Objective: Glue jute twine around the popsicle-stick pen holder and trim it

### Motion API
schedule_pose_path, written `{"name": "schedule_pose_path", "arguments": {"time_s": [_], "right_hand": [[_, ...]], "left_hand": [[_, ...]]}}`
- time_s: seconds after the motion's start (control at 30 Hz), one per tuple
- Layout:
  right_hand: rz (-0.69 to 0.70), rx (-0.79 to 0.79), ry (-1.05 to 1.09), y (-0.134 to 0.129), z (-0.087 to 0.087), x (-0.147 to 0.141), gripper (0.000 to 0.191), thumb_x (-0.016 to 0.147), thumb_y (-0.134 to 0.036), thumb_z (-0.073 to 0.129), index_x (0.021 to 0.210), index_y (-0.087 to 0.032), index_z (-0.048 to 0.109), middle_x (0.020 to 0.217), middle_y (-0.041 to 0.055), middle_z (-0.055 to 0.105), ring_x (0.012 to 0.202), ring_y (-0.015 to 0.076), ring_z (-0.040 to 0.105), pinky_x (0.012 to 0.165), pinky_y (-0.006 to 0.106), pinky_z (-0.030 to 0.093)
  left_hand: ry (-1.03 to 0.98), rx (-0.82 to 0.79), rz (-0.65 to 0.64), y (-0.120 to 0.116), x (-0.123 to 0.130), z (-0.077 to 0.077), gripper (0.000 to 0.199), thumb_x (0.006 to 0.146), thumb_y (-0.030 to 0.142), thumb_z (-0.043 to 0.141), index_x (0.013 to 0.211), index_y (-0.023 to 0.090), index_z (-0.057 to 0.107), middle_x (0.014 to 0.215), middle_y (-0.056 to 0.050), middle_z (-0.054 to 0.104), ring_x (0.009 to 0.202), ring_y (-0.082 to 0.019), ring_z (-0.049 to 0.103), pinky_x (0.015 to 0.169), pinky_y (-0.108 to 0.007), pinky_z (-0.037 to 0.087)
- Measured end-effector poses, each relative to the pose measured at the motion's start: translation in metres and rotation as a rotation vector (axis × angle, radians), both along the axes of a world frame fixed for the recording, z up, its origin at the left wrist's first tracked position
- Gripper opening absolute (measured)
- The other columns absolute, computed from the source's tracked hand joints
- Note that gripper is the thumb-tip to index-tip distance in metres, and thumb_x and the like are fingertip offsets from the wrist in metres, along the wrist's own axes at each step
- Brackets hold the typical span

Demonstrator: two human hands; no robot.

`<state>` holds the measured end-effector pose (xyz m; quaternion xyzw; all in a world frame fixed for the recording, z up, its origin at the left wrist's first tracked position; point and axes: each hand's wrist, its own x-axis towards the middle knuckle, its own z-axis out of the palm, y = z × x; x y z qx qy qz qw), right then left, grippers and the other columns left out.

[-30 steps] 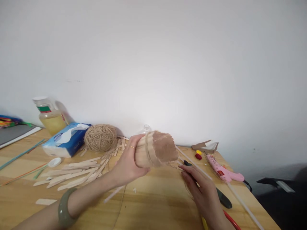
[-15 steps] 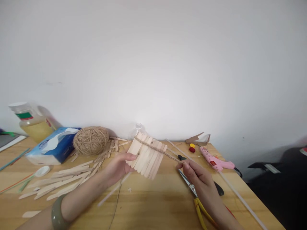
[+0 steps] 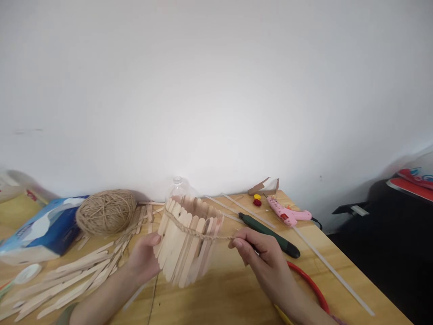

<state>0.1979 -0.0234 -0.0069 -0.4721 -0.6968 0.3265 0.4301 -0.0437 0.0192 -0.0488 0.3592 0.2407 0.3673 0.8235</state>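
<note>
A round cup of upright wooden craft sticks (image 3: 182, 246) is tilted in the air above the table. My left hand (image 3: 145, 257) grips its left side, thumb on the outside; the other fingers are mostly hidden. A braided twine cord (image 3: 223, 238) lies across the front of the cup. Its right end is pulled out taut, pinched between the thumb and fingers of my right hand (image 3: 262, 255). Below the left hand a thin strand of twine (image 3: 154, 293) hangs down. Under the right forearm, scissors with a red and yellow handle (image 3: 313, 284) are partly covered.
At left are a ball of twine (image 3: 106, 212), a blue tissue pack (image 3: 43, 239) and loose craft sticks (image 3: 67, 286). A clear bottle (image 3: 177, 184) stands behind the cup. To the right lie a dark green tool (image 3: 270, 234), a pink glue gun (image 3: 287, 214) and a glue stick (image 3: 333, 271).
The cup has turned and tipped, so its open top now shows. My right hand has come nearer the cup, still pinching the cord. The view has swung to the right.
</note>
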Motion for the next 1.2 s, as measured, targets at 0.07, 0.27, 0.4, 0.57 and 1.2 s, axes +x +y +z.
{"name": "schedule_pose_path", "arguments": {"time_s": [0.07,0.27,0.4,0.57,1.2], "right_hand": [[-0.007,-0.024,0.016,0.001,0.0,0.0,0.035,0.088,-0.043,0.042,0.063,-0.02,0.048,0.053,-0.005,0.037,0.05,0.0097,0.032,0.045,0.022,0.026],[0.007,-0.132,0.073,0.01,-0.004,0.0,0.042,0.085,-0.052,0.045,0.058,-0.02,0.044,0.053,-0.0044,0.038,0.051,0.0095,0.033,0.048,0.022,0.027],[0.12,-0.271,0.12,0.02,-0.012,0.003,0.045,0.081,-0.059,0.046,0.061,-0.019,0.05,0.046,-0.0057,0.038,0.043,0.0075,0.029,0.041,0.021,0.023],[0.192,-0.334,0.205,0.025,-0.017,0.003,0.049,0.069,-0.066,0.057,0.059,-0.018,0.052,0.044,-0.0061,0.038,0.041,0.0066,0.031,0.039,0.02,0.026],[0.07,-0.094,0.335,-0.001,-0.022,-0.02,0.034,0.06,-0.044,0.077,0.073,-0.021,0.056,0.063,-0.0037,0.054,0.056,0.0105,0.05,0.051,0.021,0.041]], "left_hand": [[-0.052,0.021,-0.019,-0.001,0.0,-0.001,0.023,0.056,0.035,0.062,0.064,0.016,0.072,0.061,-0.007,0.071,0.089,-0.033,0.066,0.086,-0.043,0.048],[-0.167,0.003,-0.093,-0.003,0.003,-0.004,0.021,0.056,0.022,0.064,0.074,0.013,0.073,0.068,-0.006,0.074,0.084,-0.029,0.068,0.081,-0.036,0.049],[-0.174,0.029,-0.055,-0.001,0.005,-0.005,0.033,0.053,0.015,0.061,0.084,0.013,0.072,0.076,-0.005,0.074,0.079,-0.024,0.068,0.071,-0.029,0.049],[-0.161,0.067,-0.052,0.0,0.008,-0.001,0.041,0.043,0.005,0.054,0.079,0.012,0.07,0.068,-0.004,0.072,0.073,-0.023,0.067,0.065,-0.026,0.047],[-0.007,-0.051,0.081,0.002,0.013,-0.014,0.041,0.044,0.001,0.049,0.075,0.016,0.071,0.07,-0.004,0.071,0.079,-0.024,0.065,0.072,-0.031,0.047]]}}
